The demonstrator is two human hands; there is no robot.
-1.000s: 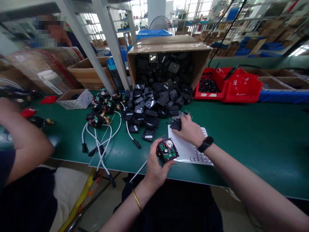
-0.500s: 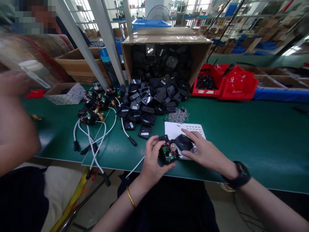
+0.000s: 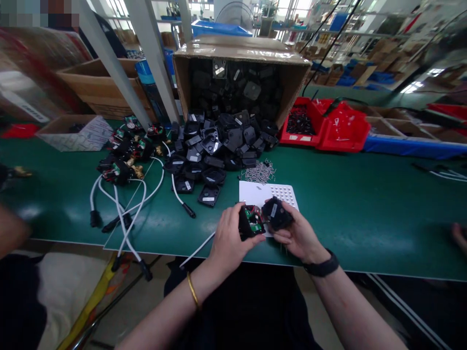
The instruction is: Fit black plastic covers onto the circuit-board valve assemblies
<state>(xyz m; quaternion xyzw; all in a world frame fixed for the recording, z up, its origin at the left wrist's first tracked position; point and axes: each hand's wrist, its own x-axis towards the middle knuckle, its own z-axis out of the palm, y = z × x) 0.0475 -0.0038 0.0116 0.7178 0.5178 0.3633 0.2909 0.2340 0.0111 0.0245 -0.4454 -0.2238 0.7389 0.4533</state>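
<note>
My left hand [image 3: 230,234] is closed around a black housing with a green circuit board [image 3: 255,218] and red wires inside it. A white cable [image 3: 199,249] runs out to the left below that hand. My right hand [image 3: 297,233] grips a black plastic cover [image 3: 276,212], its labelled face turned up. The cover is close beside the housing's right edge; whether they touch I cannot tell. Beneath both parts lies a white sheet [image 3: 251,191] carrying rows of small silver pieces [image 3: 283,194]. Just behind the sheet is a pile of small screws [image 3: 260,171].
A cardboard box [image 3: 241,46] on its side spills black covers [image 3: 215,146] onto the green table [image 3: 346,209]. Wired assemblies with brass fittings [image 3: 120,167] lie at left. Red bins [image 3: 304,138] stand back right. A co-worker's arm [image 3: 12,226] shows at the left edge.
My right hand has turned the cover over, so its label shows, and holds it from below. My left hand has tilted the housing. The whole view has shifted slightly.
</note>
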